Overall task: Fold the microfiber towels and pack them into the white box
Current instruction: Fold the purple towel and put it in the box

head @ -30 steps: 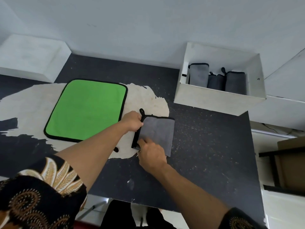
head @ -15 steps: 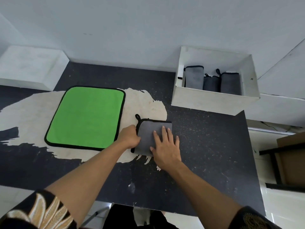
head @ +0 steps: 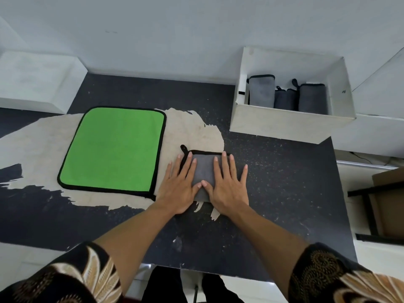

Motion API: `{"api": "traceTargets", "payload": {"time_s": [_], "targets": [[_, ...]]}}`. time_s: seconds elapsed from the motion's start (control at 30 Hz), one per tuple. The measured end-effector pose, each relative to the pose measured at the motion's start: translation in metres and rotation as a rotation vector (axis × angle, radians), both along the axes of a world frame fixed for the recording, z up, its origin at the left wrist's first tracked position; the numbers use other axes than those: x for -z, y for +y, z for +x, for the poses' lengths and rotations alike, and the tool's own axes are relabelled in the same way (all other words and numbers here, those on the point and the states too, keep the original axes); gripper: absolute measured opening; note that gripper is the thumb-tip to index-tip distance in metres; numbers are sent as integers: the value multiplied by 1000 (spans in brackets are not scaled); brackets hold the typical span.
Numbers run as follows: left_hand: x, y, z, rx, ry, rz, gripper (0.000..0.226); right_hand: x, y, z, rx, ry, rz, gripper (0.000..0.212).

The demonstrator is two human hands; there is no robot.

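Pressing a folded grey towel [head: 204,169] flat on the dark worktop [head: 284,193], the left hand [head: 178,189] and right hand [head: 227,186] lie palms-down, fingers spread, neither grip pinching anything. Soft, light and likely to spring open, it looks best lifted by its folded edges. The white box [head: 284,125] stands nearby; a green towel [head: 113,149] lies unfolded.

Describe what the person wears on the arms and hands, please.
The left hand and right hand are bare: no gloves, rings or watch show. The forearms are uncovered. The left sleeve and right sleeve are black with a tan and gold leaf-and-scroll pattern, ending near the elbows.
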State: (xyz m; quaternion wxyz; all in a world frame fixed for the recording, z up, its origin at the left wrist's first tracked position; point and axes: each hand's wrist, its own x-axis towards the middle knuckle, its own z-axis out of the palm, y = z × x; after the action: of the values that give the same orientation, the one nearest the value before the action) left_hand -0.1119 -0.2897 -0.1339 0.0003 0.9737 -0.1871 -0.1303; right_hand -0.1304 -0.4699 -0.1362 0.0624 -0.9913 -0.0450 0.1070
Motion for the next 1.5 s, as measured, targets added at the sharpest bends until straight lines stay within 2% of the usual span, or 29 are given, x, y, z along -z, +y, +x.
{"api": "traceTargets", "payload": {"time_s": [0.27,0.4,0.47,0.53,0.6,0.67,0.73,0.8,0.9,0.93,1.0,1.07,1.13,1.2,1.3,1.37,1.5], "targets": [[-15,2,3,11,22,67,78,-19,-6,-6,44,40,-57,80],[-24,27,-10,242,-56,51,73,-26,-18,-36,-46,-64,2,75],[-22,40,-20,302,30,84,73,-23,-20,-52,-110,48,2,71],[-22,44,-29,300,64,102,73,-23,-17,-61,-69,120,17,69],[-29,38,-33,208,41,19,71,-31,-7,-59,127,48,103,63],[-37,28,-34,-59,-19,-167,62,-41,3,-51,418,-50,238,53],[-43,18,-28,-375,-22,-356,50,-50,9,-39,623,15,417,49],[-47,7,-18,-544,106,-426,47,-55,10,-28,696,147,475,47],[-52,-6,-14,-524,271,-338,46,-59,2,-22,789,286,484,33],[-55,-11,-16,-481,275,-264,46,-61,-4,-24,824,311,501,25],[-61,-18,-18,-394,151,-151,45,-63,-13,-30,866,359,522,15],[-69,-34,-11,-324,46,-173,39,-65,-19,-36,879,380,534,17],[-77,-60,5,-348,113,-211,37,-66,-22,-39,873,377,526,20],[-78,-89,23,-372,176,-194,45,-64,-21,-41,854,358,509,24],[-72,-127,35,-363,147,-199,65,-59,-17,-45,807,296,497,29],[-64,-146,39,-388,200,-170,75,-56,-15,-48,784,249,487,32],[-55,-164,45,-478,311,-129,82,-55,-14,-52,753,163,479,27]]}}
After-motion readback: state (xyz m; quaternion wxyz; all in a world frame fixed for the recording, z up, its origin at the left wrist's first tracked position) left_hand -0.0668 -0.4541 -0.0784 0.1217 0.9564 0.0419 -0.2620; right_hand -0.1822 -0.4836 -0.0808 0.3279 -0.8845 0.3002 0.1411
